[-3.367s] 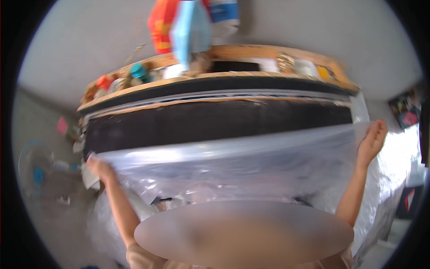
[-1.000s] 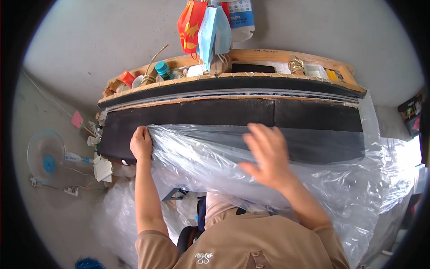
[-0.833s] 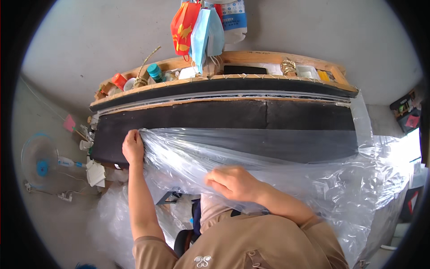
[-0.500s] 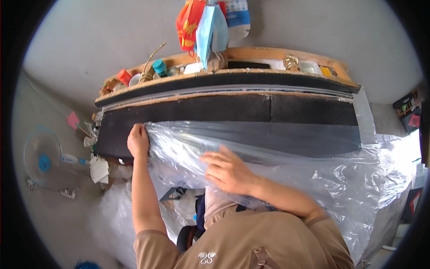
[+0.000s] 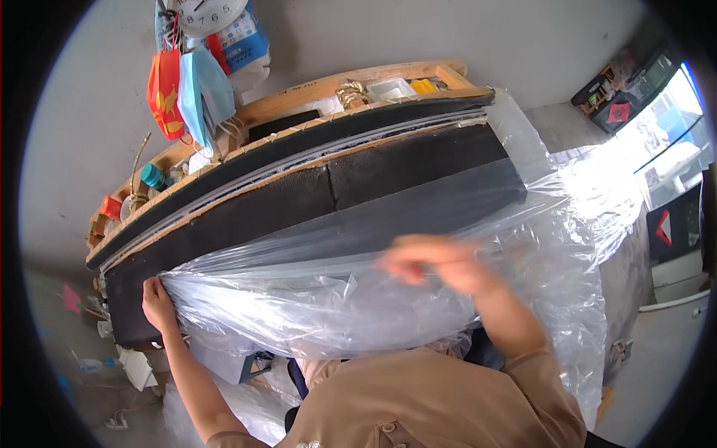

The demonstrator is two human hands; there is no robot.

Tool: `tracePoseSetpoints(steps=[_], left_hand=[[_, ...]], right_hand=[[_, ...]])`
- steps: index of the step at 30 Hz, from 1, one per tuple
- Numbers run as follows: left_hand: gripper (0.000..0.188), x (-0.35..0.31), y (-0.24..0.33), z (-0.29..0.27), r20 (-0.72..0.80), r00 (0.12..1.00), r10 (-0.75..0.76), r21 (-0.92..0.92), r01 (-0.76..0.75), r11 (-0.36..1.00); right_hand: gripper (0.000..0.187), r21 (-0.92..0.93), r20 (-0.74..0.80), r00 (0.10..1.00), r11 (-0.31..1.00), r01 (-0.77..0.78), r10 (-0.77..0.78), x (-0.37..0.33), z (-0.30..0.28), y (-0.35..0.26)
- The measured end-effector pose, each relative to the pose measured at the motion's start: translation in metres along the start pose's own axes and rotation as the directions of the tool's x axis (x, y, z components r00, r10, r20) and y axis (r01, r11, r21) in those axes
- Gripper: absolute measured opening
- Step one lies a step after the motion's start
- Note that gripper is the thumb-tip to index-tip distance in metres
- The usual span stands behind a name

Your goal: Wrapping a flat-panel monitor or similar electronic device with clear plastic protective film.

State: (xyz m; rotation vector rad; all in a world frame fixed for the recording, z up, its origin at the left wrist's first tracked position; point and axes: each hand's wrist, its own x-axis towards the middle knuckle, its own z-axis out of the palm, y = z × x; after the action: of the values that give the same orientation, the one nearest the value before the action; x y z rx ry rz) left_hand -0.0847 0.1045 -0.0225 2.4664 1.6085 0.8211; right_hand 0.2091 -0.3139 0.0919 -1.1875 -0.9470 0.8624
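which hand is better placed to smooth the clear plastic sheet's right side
Probably the right hand: it is nearer that side, while the left hand holds the clear plastic sheet where it bunches up.

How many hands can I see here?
2. The left hand grips the gathered end of the clear plastic sheet; the right hand, blurred by motion, is over the sheet, farther right. No others show.
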Motion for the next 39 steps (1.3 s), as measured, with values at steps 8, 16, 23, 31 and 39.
tracePoseSetpoints(steps=[8,16,23,31,39], left_hand=[[0.02,0.01,-0.024,-0.001,-0.009,0.999,-0.044,-0.002,0.044,0.999],[0.02,0.017,-0.041,0.003,0.007,1.0,-0.023,0.02,0.023,1.0],[0.025,0.033,-0.113,-0.015,-0.004,0.996,-0.09,0.142,0.09,0.986],[0.034,0.049,-0.15,-0.017,0.0,0.966,-0.258,0.275,0.248,0.929],[0.036,0.06,-0.171,-0.003,-0.018,0.973,-0.231,0.285,0.226,0.931]], right_hand=[[0.031,-0.158,0.377,0.925,0.987,0.005,0.056,-0.086,-0.042,-0.032],[0.003,-0.944,-0.304,0.564,0.323,-0.07,-0.768,-0.037,-0.03,-0.077],[0.018,-0.968,-0.092,0.978,-0.212,-0.132,-0.188,-0.115,-0.082,0.046],[0.031,0.068,-0.98,0.156,0.944,-0.324,0.124,-0.129,-0.13,0.071],[0.008,-0.442,-0.832,0.415,-0.01,-0.897,-0.368,-0.166,-0.174,0.083]])
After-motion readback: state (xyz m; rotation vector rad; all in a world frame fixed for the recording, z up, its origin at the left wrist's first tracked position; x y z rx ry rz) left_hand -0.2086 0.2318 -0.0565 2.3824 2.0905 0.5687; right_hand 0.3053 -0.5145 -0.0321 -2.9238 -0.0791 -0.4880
